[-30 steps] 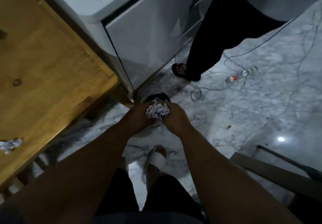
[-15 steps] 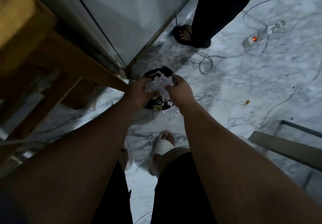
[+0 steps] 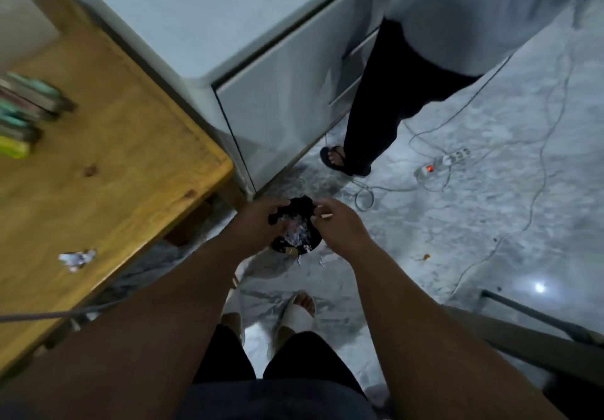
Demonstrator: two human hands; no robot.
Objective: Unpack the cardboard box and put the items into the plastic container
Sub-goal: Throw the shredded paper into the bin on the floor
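Note:
A small black bin (image 3: pixel 302 208) stands on the marble floor by the table's corner, and white shredded paper (image 3: pixel 295 239) lies inside it. Both of my hands hover just above it, a little apart. My left hand (image 3: pixel 258 223) has its fingers loosely bent over the bin's left rim and holds nothing. On the other side, my right hand (image 3: pixel 336 223) is relaxed, with a thin pale sliver showing at its fingertips. A few paper shreds (image 3: pixel 318 261) lie on the floor beside the bin. No cardboard box or plastic container shows in this view.
A wooden table (image 3: pixel 108 164) fills the left, carrying a paper scrap (image 3: pixel 76 257) and blurred coloured items (image 3: pixel 19 118). A white cabinet (image 3: pixel 277 92) stands behind the bin. Another person's leg (image 3: pixel 376 108), a power strip (image 3: pixel 441 162) with cables and a grey bar (image 3: pixel 523 344) are to the right.
The wad of shredded paper that both hands pressed together has dropped into the black bin. My hands have parted and loosened. The view has tilted back up to take in the table.

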